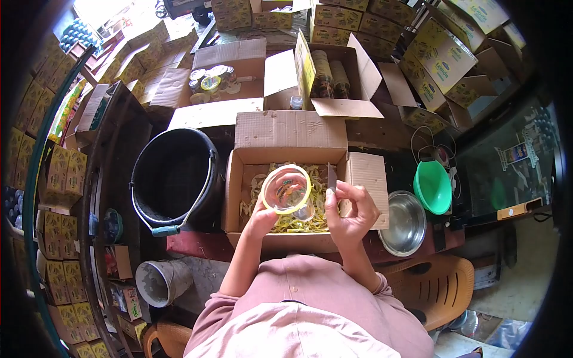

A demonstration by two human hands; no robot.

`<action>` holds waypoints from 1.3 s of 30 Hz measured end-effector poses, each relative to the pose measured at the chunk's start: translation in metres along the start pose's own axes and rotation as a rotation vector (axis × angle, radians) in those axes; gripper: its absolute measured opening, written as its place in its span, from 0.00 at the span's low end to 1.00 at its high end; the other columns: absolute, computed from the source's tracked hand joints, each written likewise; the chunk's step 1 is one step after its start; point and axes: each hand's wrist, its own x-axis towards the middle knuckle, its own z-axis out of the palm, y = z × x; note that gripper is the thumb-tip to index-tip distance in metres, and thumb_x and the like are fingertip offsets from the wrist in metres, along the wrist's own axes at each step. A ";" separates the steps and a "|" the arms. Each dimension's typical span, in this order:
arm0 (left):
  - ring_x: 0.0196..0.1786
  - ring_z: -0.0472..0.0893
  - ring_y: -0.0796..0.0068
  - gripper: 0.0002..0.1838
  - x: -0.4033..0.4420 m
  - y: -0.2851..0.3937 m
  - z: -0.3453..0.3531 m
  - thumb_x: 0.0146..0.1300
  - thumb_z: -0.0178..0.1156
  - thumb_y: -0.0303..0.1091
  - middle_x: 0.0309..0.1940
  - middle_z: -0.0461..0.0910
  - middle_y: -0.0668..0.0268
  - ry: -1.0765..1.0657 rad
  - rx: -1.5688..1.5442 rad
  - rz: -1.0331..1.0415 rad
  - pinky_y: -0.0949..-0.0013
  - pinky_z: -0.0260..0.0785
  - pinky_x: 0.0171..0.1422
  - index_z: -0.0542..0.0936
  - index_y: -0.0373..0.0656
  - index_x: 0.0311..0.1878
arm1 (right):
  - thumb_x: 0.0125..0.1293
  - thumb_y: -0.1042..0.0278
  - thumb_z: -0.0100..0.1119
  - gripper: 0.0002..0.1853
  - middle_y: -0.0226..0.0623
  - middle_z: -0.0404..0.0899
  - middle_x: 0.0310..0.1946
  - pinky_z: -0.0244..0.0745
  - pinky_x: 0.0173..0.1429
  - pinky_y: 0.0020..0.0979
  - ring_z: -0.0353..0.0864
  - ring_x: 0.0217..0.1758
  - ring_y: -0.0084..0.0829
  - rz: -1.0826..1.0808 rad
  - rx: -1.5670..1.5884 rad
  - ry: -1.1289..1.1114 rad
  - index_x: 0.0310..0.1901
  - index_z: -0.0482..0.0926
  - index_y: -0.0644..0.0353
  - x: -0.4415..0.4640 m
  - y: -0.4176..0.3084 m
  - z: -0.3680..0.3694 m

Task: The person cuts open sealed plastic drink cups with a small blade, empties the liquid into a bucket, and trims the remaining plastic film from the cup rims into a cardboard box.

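Observation:
My left hand (261, 219) is wrapped round the side of a clear round plastic container (286, 188) with a yellow rim, its open mouth facing me. In my right hand (353, 213) a dark flat blade (332, 178) is pinched between thumb and fingers, pointing up. Both hands are over an open cardboard box (291, 130). Thin yellow strips (298, 225) lie inside the box, below the container. The blade and the container are apart.
Left of the box stands a black bucket (173, 179). To the right are a steel bowl (402, 223) and a green bowl (433, 187). Behind, one open carton holds lidded jars (210, 83), another holds stacked containers (322, 74). An orange chair (433, 286) is at lower right.

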 end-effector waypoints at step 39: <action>0.50 0.70 0.76 0.30 0.010 0.011 -0.016 0.43 0.66 0.21 0.47 0.67 0.66 0.089 0.482 0.143 0.72 0.68 0.52 0.66 0.40 0.52 | 0.44 0.80 0.58 0.36 0.34 0.77 0.21 0.73 0.32 0.23 0.75 0.23 0.20 0.621 -0.147 -0.781 0.60 0.63 0.57 -0.030 0.093 -0.027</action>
